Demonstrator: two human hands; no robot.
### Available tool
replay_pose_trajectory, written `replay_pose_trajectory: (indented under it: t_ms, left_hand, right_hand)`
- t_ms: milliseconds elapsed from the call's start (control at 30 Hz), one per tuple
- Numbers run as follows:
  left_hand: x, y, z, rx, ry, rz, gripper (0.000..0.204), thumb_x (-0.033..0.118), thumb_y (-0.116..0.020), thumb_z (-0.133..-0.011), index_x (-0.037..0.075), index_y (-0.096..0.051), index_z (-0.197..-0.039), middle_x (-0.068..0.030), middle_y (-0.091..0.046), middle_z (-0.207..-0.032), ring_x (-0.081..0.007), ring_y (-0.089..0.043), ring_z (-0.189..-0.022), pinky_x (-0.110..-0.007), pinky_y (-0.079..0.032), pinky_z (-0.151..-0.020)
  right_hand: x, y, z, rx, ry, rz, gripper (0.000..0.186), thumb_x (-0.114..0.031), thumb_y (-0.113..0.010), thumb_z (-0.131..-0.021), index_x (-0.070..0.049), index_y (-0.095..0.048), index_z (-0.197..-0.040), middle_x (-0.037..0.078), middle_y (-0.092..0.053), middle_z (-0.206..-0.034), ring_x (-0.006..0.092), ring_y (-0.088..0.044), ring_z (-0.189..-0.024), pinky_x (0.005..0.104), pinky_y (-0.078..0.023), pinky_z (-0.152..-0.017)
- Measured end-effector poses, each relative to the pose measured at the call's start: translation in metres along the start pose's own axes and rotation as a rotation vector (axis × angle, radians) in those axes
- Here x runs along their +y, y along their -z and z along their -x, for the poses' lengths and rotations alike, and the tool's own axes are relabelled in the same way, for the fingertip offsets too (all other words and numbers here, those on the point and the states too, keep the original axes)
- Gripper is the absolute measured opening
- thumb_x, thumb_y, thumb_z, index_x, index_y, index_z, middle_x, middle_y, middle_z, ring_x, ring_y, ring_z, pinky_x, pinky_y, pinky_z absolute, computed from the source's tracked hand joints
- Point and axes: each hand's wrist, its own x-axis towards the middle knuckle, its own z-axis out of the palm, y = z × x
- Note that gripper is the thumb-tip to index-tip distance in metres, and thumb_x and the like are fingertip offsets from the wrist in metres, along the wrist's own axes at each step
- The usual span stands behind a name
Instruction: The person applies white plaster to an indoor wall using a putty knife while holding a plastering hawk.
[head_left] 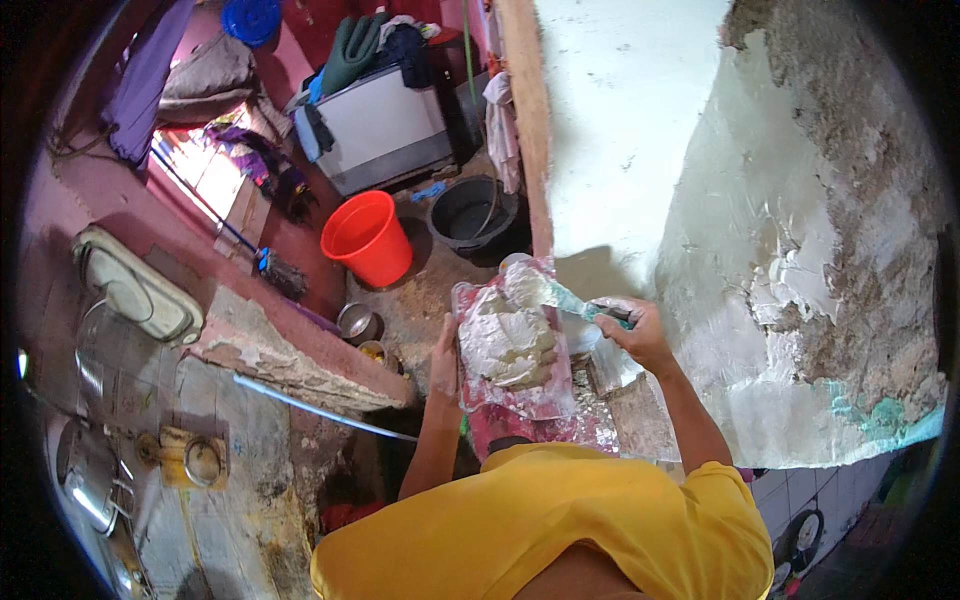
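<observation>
Yellow shirt (pixel 560 520) fills the lower edge of the view, nearest the camera; both bare forearms extend up from it.

Right hand (pixel 635 330): fingers closed around the handle of a putty knife (pixel 565 298). The blade points left and its tip rests in the white plaster (pixel 510 340).

Left hand (pixel 445 360): fingers wrapped on the left edge of the red board (pixel 520 400), holding it roughly level at chest height. The plaster sits as a lumpy mound on the upper half of the board; the board's lower part shows smeared residue.

Directly right of the hands stands the wall (pixel 740 300), partly coated in smooth pale plaster, with rough, crumbling brown patches toward its upper right.

On the floor beyond the board: an orange bucket (pixel 368 238) and, just beside it to the right, a dark basin (pixel 472 212). A small metal bowl (pixel 357 322) lies below the bucket. A broom (pixel 250 245) lies further left. A white appliance (pixel 385 128) stands behind the bucket, with clothing on top.
</observation>
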Motion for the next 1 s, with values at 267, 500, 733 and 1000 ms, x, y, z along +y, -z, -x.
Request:
replay_pose_trajectory:
  t_ms: [267, 500, 733, 1000]
  left_hand:
    - [0.002, 0.004, 0.003, 0.049, -0.019, -0.014, 0.05, 0.04, -0.036, -0.1, 0.001, -0.048, -0.13, -0.0141, -0.055, -0.127, -0.0254, -0.056, -0.113, -0.04, -0.044, -0.098]
    - [0.004, -0.018, 0.005, 0.067, -0.015, -0.01, 0.054, 0.043, -0.035, -0.1, 0.001, -0.045, -0.132, -0.0139, -0.054, -0.128, -0.0269, -0.056, -0.114, -0.042, -0.043, -0.099]
    - [-0.018, 0.0, 0.006, 0.092, -0.07, -0.074, 0.053, 0.041, -0.035, -0.1, 0.001, -0.044, -0.133, -0.0133, -0.054, -0.128, -0.0271, -0.056, -0.113, -0.042, -0.043, -0.099]
    - [-0.025, -0.002, -0.004, 0.028, -0.05, 0.004, 0.052, 0.04, -0.036, -0.1, 0.002, -0.043, -0.134, -0.013, -0.051, -0.132, -0.0299, -0.052, -0.118, -0.044, -0.039, -0.103]
  right_hand:
    - [-0.024, 0.005, 0.01, 0.14, 0.457, 0.646, 0.025, -0.022, -0.073, -0.079, -0.004, -0.069, -0.097, 0.012, -0.07, -0.09, 0.0234, -0.068, -0.076, 0.0314, -0.054, -0.067]
    - [0.014, -0.016, 0.017, 0.125, 0.118, 0.155, 0.028, -0.02, -0.071, -0.083, 0.002, -0.066, -0.1, 0.005, -0.065, -0.079, 0.0096, -0.058, -0.066, 0.0241, -0.048, -0.058]
    - [0.002, -0.016, 0.017, 0.086, -0.103, -0.113, 0.03, -0.022, -0.068, -0.085, 0.001, -0.066, -0.105, 0.0, -0.06, -0.068, 0.0045, -0.049, -0.056, 0.0205, -0.038, -0.048]
    - [-0.001, 0.002, 0.027, 0.025, -0.097, -0.039, 0.031, -0.02, -0.06, -0.087, 0.003, -0.063, -0.107, 0.003, -0.062, -0.082, 0.0072, -0.053, -0.066, 0.0249, -0.045, -0.059]
